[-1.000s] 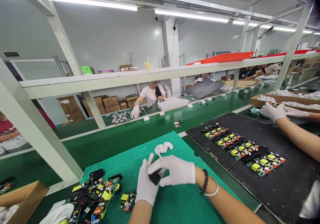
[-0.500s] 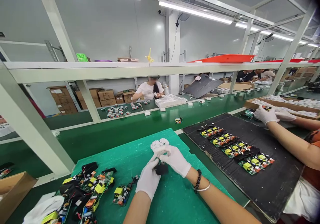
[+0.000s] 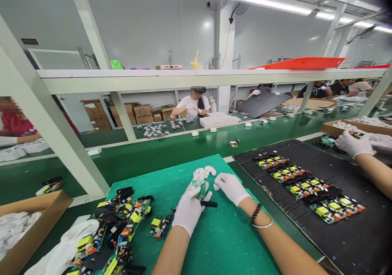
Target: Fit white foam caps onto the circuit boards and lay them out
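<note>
My left hand [image 3: 188, 211], in a white glove, is closed around a small circuit board [image 3: 199, 188], its green side facing up. A black flat part [image 3: 209, 204] sticks out to the right beneath the board. My right hand [image 3: 232, 188], also gloved, has its fingers drawn together at a small white piece [image 3: 216, 187]; whether they grip it is hidden. Just behind the hands lies a little pile of white pieces [image 3: 202, 173] on the green mat [image 3: 220, 238]. One board with yellow and orange parts [image 3: 159, 227] rests left of my left wrist.
Boards with black parts are heaped [image 3: 122, 222] at left beside a white cloth [image 3: 69, 242] and a cardboard box [image 3: 45, 213]. Rows of boards [image 3: 301, 179] lie on a black sheet [image 3: 346, 238] at right, near a co-worker's gloved hands [image 3: 355, 145]. A shelf beam [image 3: 183, 81] crosses ahead.
My right hand has left the board and moved right, to the white pieces. My left hand has turned the board so its green side shows. The view has swung left.
</note>
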Demonstrator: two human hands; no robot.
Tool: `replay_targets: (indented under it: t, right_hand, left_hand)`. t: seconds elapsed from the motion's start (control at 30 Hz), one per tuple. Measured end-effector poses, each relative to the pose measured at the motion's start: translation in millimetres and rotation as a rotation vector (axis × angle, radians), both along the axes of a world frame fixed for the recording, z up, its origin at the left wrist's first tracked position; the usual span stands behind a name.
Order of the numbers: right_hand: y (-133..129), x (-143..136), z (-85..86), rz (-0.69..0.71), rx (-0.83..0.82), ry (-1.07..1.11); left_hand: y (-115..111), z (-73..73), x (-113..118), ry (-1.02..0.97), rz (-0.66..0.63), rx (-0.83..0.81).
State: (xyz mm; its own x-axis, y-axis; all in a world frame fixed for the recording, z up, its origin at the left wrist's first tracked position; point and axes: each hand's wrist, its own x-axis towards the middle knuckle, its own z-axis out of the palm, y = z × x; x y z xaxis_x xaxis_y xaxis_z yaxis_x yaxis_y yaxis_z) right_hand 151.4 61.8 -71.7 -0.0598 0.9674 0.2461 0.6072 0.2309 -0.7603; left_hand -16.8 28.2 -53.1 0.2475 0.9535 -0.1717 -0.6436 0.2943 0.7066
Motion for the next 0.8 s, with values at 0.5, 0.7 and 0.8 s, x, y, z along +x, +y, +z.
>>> replay_targets:
  t: [0.5,0.7,0.8]
  right_hand:
    - [7.3,8.9,5.2,0.047,-0.088,0.311]
    - [2.2,12.1,27.8,0.063,-0.149,0.484]
    - [-3.2,7.6,30.9,0.172,-0.212,0.51]
  left_hand:
    - [-11.3,13.9,10.1,-0.104,-0.013,0.045]
    - [-15.4,7.7,16.5,-0.222,-0.14,-0.016]
    - [-15.6,5.0,18.3,-0.246,-0.115,0.054]
